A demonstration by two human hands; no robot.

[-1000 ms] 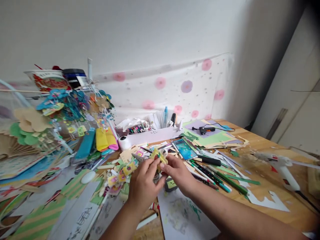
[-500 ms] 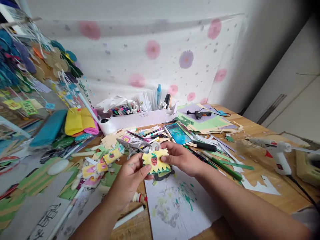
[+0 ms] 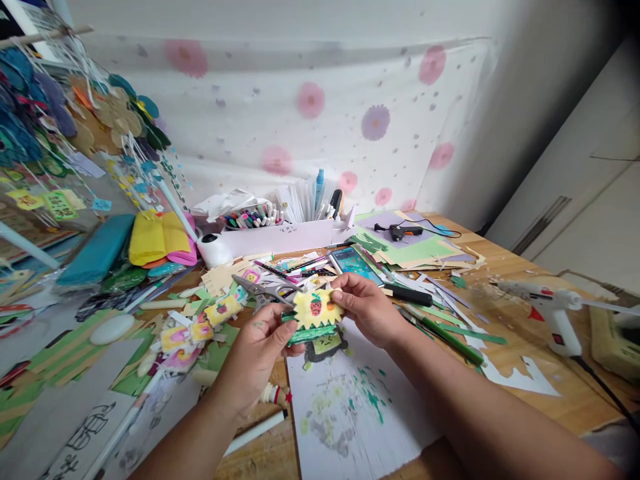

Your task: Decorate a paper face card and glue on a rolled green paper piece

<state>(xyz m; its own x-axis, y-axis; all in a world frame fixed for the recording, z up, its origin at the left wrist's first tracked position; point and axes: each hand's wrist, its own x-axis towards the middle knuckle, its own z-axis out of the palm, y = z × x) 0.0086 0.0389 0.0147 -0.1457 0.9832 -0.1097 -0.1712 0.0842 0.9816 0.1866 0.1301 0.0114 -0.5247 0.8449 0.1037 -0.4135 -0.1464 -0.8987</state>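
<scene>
Fingers (image 3: pixel 281 339) of the left hand (image 3: pixel 257 348) and right hand (image 3: pixel 371 310) are pinching the card (image 3: pixel 316 316) by opposite sides, an edge grip probably suiting its light, flexible, easily creased build.

A black glue gun (image 3: pixel 400 232) is noted on coloured paper (image 3: pixel 424 252); a white glue gun (image 3: pixel 564 328) is sighted at right; flower-printed sheeting (image 3: pixel 235 137) is hung behind.

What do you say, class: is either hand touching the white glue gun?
No: the left hand and right hand hold the yellow strawberry piece, while the white glue gun sits apart, to the right.
</scene>
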